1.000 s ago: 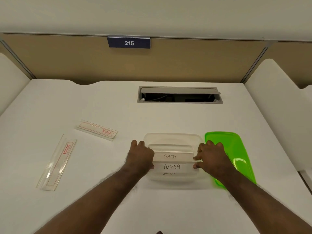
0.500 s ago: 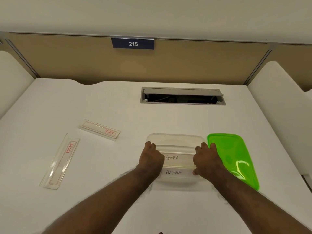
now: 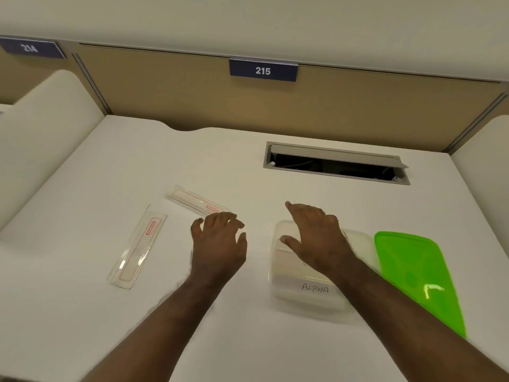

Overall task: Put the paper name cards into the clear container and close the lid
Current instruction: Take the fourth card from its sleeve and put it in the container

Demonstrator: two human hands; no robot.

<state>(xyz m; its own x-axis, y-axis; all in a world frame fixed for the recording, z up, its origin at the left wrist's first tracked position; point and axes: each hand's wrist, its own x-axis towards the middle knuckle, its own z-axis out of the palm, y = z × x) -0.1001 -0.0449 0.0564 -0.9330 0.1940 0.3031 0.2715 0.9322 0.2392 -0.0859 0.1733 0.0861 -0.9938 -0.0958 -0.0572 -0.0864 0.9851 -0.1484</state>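
Observation:
The clear container (image 3: 283,285) stands on the white desk, right of centre, with paper name cards inside; the front card reads ALPHA (image 3: 314,287). My right hand (image 3: 316,238) hovers over the container's back half, fingers spread, holding nothing, and hides the card behind. My left hand (image 3: 219,241) is off the container, to its left above the desk, fingers apart and empty. The green lid (image 3: 418,274) lies flat just right of the container.
Two clear plastic card holders lie on the left: one (image 3: 137,248) lengthwise, another (image 3: 198,201) angled just beyond my left hand. An open cable hatch (image 3: 336,162) is set into the desk at the back. Partition walls surround the desk.
Both hands have let go of the container's sides. My left hand moved left toward the card holders; my right hand rose over the container. The view has shifted left.

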